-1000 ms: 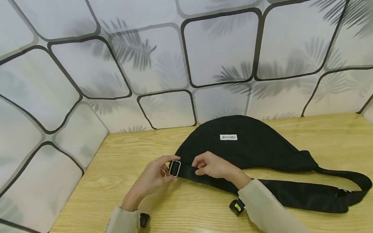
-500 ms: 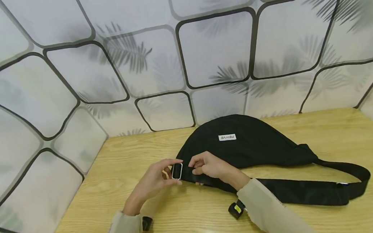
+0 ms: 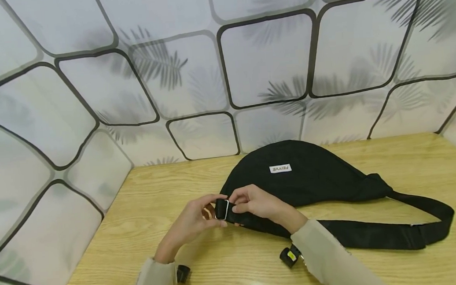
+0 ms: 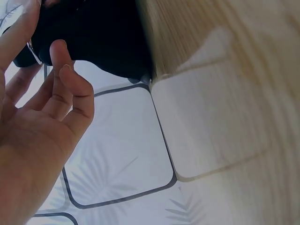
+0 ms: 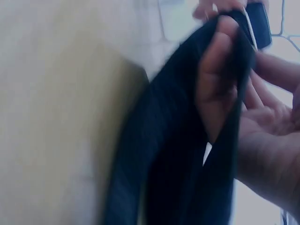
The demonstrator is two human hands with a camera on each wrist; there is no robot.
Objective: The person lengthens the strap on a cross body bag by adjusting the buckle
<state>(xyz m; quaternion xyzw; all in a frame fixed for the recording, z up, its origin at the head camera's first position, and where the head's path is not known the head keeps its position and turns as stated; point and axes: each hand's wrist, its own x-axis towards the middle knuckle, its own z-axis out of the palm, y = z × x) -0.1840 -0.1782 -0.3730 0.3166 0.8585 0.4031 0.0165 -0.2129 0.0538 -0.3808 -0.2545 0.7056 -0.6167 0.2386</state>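
A black waist bag [image 3: 318, 180] with a white label lies on the wooden table, its wide strap [image 3: 361, 234] looping to the right. At the bag's left end my left hand [image 3: 190, 222] pinches a short black strap end at a metal slide buckle [image 3: 226, 209] between thumb and fingers. My right hand [image 3: 258, 202] grips the strap just right of that buckle. In the right wrist view the webbing [image 5: 159, 112] drapes over the fingers of the right hand [image 5: 272, 126], blurred. Some fingers of the left hand [image 4: 42, 131] hang free in the left wrist view.
A patterned backdrop [image 3: 199, 135] stands along the table's back and left sides. The wooden table [image 3: 137, 210] extends left of the hands. Small black devices show by the wrists, one [image 3: 183, 273] at the left, another [image 3: 289, 256] with a yellow-green mark at the right.
The left hand has shifted slightly right with the strap end, closing on the right hand. The buckle now sits against the right fingertips, and black webbing shows on its left side.
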